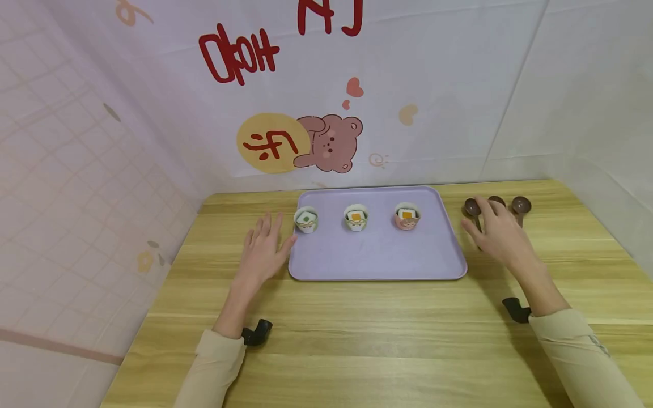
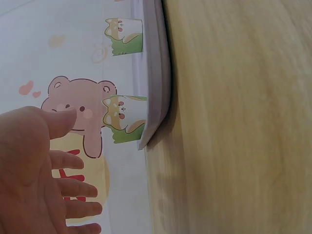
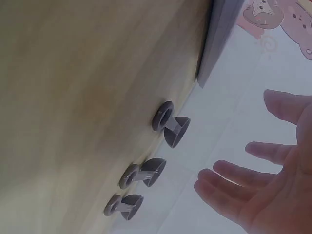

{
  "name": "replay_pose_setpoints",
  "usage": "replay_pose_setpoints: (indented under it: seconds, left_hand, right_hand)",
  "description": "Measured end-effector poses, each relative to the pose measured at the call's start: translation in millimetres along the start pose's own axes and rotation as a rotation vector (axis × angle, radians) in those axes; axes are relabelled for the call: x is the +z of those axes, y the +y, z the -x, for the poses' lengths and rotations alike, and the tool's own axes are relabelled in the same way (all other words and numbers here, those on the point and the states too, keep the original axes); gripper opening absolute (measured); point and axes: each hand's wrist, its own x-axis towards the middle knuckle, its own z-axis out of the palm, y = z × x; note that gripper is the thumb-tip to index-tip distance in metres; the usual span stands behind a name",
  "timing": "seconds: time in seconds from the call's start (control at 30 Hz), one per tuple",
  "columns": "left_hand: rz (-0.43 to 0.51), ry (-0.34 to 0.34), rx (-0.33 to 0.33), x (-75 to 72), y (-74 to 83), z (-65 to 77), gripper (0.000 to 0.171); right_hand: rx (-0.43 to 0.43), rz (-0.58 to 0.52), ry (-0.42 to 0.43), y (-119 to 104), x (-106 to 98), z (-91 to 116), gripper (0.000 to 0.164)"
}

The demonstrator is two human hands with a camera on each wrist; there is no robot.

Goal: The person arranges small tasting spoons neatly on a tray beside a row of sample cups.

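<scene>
My left hand (image 1: 262,249) hovers beside the left edge of a lilac tray (image 1: 367,258), fingers spread and holding nothing. On the tray stand three small paper cups with square fillings: a green-dotted one (image 1: 307,225) nearest that hand, an orange-topped one (image 1: 356,225) in the middle, and a pink cup (image 1: 406,222) with an orange-topped filling at right. Over three brown measuring spoons right of the tray is my right hand (image 1: 500,235), partly hiding them. The right wrist view shows its fingers extended, apart from the near spoon (image 3: 176,131), middle spoon (image 3: 154,170) and far spoon (image 3: 130,207).
The wooden table (image 1: 367,340) ends at a printed cloth backdrop (image 1: 449,130) behind the tray. Another cloth wall (image 1: 76,198) runs along the left side. Black bent pieces (image 1: 259,333) show beside both wrists.
</scene>
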Motion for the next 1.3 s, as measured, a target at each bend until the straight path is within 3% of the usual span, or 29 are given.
replay_pose_setpoints:
  seconds: [0.33, 0.7, 1.3]
  left_hand:
    - [0.037, 0.067, 0.017, 2.0, -1.5, -3.1, 0.066]
    - [0.082, 0.013, -0.049, 4.9, -1.8, -5.6, 0.063]
    - [0.199, -0.047, -0.054, 13.6, -8.3, -8.9, 0.051]
  right_hand:
    - [0.037, -0.078, -0.077, 10.1, -1.2, -3.1, 0.074]
    - [0.068, -0.106, -0.092, 18.1, 0.0, -8.7, 0.071]
    - [0.116, -0.103, -0.180, 27.9, 2.3, -17.0, 0.067]
